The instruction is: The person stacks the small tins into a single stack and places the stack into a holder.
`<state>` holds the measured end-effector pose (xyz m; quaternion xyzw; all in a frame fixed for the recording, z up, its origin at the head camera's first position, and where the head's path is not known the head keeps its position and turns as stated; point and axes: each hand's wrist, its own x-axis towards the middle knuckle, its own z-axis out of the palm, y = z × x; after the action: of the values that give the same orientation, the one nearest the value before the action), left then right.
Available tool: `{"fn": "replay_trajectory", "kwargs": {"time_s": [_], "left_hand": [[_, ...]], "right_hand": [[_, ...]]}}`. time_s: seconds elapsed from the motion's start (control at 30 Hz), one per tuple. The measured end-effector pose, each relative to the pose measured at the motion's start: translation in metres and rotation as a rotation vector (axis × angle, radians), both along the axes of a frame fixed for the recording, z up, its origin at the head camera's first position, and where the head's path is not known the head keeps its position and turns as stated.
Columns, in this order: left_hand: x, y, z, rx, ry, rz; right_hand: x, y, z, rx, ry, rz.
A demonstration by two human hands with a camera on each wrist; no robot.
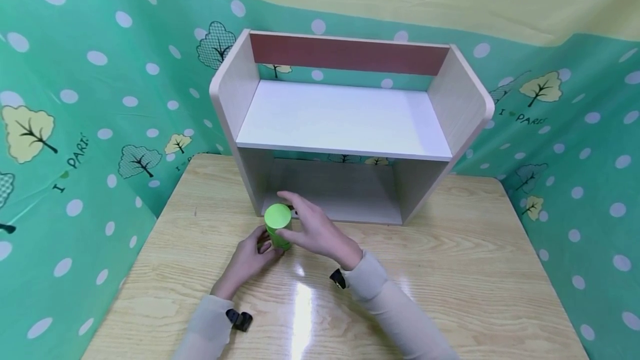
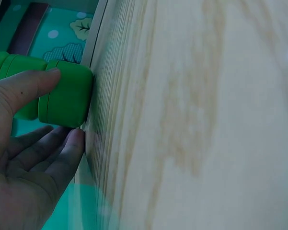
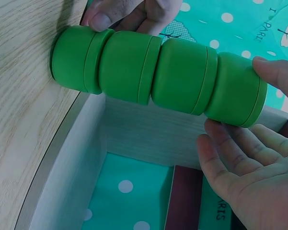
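Several green round lidded jars stand upright in a stack (image 1: pixel 278 217) on the table, just in front of the shelf unit's left side. My left hand (image 1: pixel 250 258) is low at the stack; its thumb lies on the bottom jar (image 2: pixel 69 98), with the fingers around the other side. Up at the top, my right hand (image 1: pixel 320 230) holds the uppermost jar (image 3: pixel 234 88) between thumb and fingertips. Seen from the right wrist, the jars sit lid to base in a slightly uneven column.
A pale two-tier shelf unit (image 1: pixel 345 118) with a brown back rail (image 1: pixel 350 54) stands behind the hands. The wood-grain table (image 1: pixel 480 271) spreads to both sides of it. A green dotted cloth (image 1: pixel 100 88) with tree prints hangs around the table.
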<state>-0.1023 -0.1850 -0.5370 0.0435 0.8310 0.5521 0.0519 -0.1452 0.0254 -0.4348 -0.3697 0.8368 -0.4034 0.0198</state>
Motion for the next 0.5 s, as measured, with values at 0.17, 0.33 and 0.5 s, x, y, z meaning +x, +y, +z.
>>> {"fn": "replay_trajectory", "kwargs": {"time_s": [0.17, 0.33, 0.5], "left_hand": [[-0.0011, -0.0011, -0.0048, -0.004, -0.001, 0.009], [-0.0006, -0.0013, -0.0046, -0.017, -0.016, 0.015], [-0.0005, -0.0013, -0.0041, -0.016, -0.012, 0.014]], "right_hand": [[0.0003, -0.0017, 0.0006, 0.002, 0.008, 0.004], [0.0008, -0.0028, 0.0000, 0.001, 0.001, 0.003], [0.0014, -0.0026, -0.0006, 0.001, 0.004, 0.003]]}}
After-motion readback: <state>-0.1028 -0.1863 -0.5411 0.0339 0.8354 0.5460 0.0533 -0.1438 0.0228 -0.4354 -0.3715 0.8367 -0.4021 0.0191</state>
